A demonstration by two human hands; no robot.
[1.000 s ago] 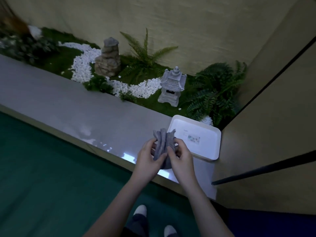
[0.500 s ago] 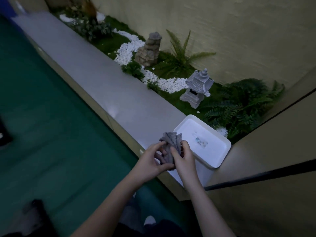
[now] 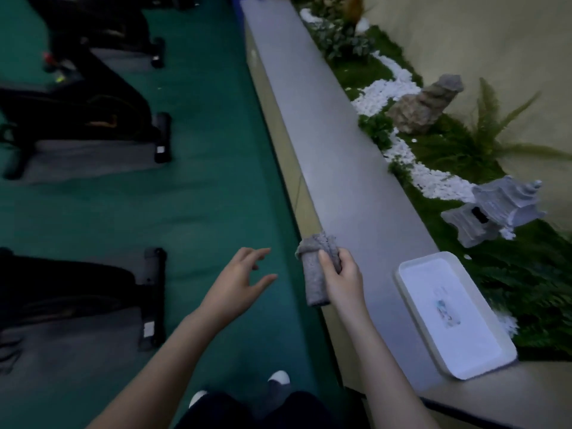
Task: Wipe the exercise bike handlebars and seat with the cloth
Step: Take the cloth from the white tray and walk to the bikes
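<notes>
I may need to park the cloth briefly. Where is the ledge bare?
The grey ledge is bare from the white tray to its far end. Beyond its edge, the pebbles, ferns and stone lantern crowd the planter.

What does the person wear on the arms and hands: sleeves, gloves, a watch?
Nothing visible. Both forearms are bare to the frame edge, no sleeve in view. The left hand and the right hand carry no glove, ring or watch.
</notes>
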